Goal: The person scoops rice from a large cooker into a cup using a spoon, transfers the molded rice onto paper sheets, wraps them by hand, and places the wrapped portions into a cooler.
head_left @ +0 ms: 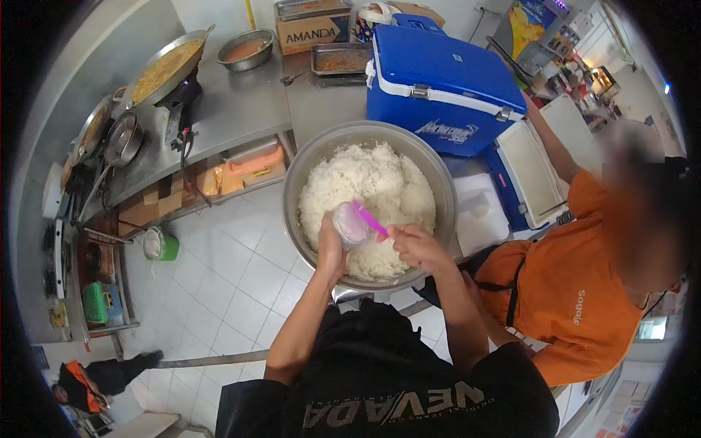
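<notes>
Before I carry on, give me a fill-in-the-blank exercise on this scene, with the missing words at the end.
The wide metal pot holds a large mound of white ____.
The pink utensil is in the person's ____ hand.
The big cooler just beyond the pot has a ____ lid.
The co-worker's shirt is ____.

Missing words, in order: rice; right; blue; orange.

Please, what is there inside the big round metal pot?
The pot holds a large heap of white rice. The left hand, with a small container, and the right hand, with a pink utensil, cover part of it. The pot's bottom is hidden under the rice.
</notes>
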The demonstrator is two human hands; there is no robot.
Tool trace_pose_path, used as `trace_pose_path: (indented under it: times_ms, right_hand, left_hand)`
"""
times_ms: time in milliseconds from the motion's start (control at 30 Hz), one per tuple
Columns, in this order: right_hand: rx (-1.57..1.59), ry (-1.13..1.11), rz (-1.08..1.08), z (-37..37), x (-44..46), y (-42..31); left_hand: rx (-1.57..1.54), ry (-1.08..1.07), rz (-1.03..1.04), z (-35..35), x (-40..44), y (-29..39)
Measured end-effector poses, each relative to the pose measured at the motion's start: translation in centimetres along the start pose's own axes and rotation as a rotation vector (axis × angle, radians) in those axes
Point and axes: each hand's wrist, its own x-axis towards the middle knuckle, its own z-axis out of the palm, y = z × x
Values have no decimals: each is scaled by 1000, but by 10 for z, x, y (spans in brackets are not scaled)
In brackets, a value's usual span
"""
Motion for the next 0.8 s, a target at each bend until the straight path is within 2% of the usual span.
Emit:
trace_pose_path:
  times_ms: [100,133,233,267,367,467,533,633,700,733,800]
  right_hand:
    - [-602,168,-555,5,29,27]
    - [-687,281,-779,1,42,42]
    - [-799,368,-368,3,-4,0]
    - [-872,404,-165,4,-14,-14]
    - [-1222,605,-141,17,-19,9]
    - [-1090,611,-663,35,-14,31]
    - [-645,293,-728,67,-27,18]
    - [-368,414,-869,87,-16,42]
    - [-181,467,-844,87,-26,50]
    - [-87,486,-831,83,-31,54]
    - [-72,586,-852,65,-41,63]
  left_hand:
    - [-5,-38,-35,7,3,9]
    - [-12,-46,-65,7,-2,8]
    - [-116,-38,-56,-6,-9,13]
    - [-113,-6,-43,-9,-14,20]
    - [-200,-74,-67,-14,-26,41]
    - [-243,-176,-129,-15,-39,42]
    - [-233,-221,-191,-8,-53,38]
    - [-225,-275,-305,12,-75,38]
    - [-268,-316,-367,20,-79,35]
    - [-318,-403,-437,16,-71,24]
    - [-164,-422,-470,40,-72,19]
